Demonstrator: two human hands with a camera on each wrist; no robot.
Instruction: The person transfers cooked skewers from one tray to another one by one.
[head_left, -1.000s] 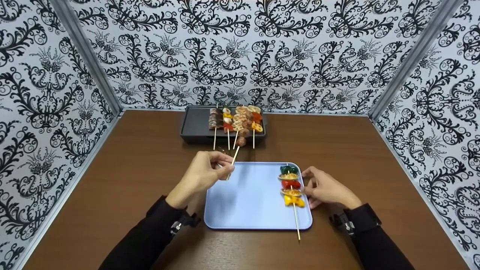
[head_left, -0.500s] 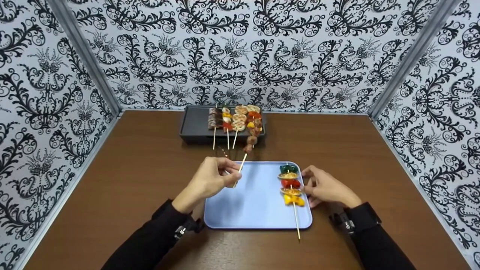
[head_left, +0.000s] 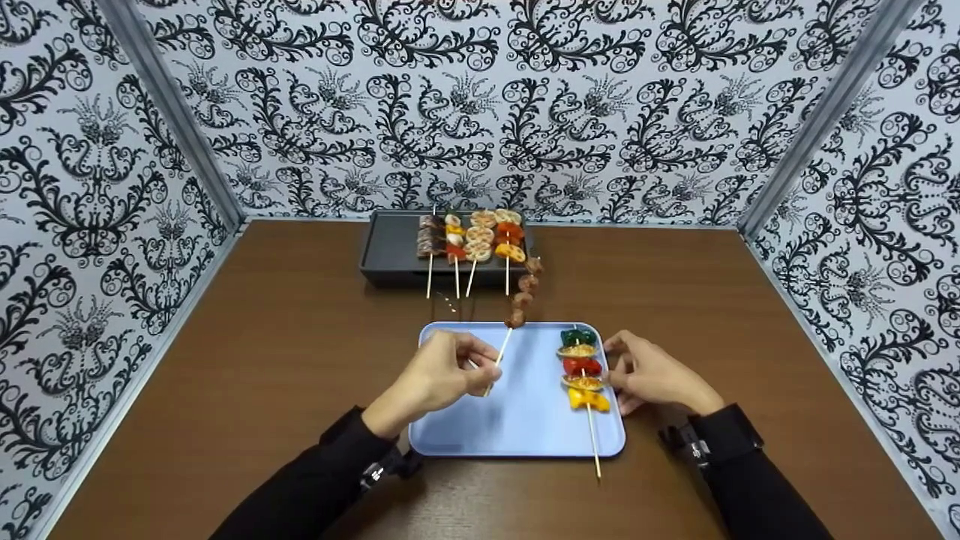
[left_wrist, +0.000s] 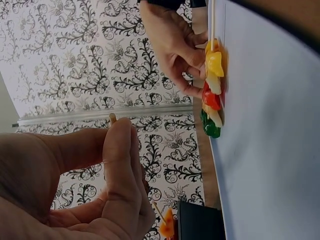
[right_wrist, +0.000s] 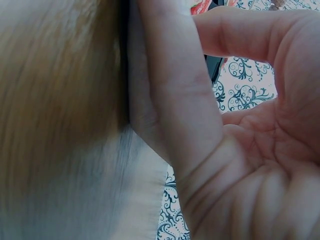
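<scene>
My left hand (head_left: 442,373) pinches the bare stick end of a skewer of brown meatballs (head_left: 523,292), tilted up and away over the blue tray (head_left: 502,427). In the left wrist view only the stick's tip (left_wrist: 113,118) shows between thumb and fingers of that hand; the meat is hidden behind them. Along the tray's right side lies a skewer with green, red and yellow pepper pieces and shellfish (head_left: 581,367), its stick past the near rim. My right hand (head_left: 660,375) holds the tray's right edge, its fingertips right beside this skewer.
A black grill plate (head_left: 394,244) stands at the back, bearing several skewers: dark meat (head_left: 430,238), mixed vegetables (head_left: 455,240), round pale slices (head_left: 480,236) and orange-yellow pieces (head_left: 510,236). Their sticks overhang its front. Patterned walls (head_left: 480,112) enclose the brown table (head_left: 300,315).
My left hand has carried the meatball skewer right and nearer, from in front of the grill plate to over the tray. The right hand and tray have stayed put.
</scene>
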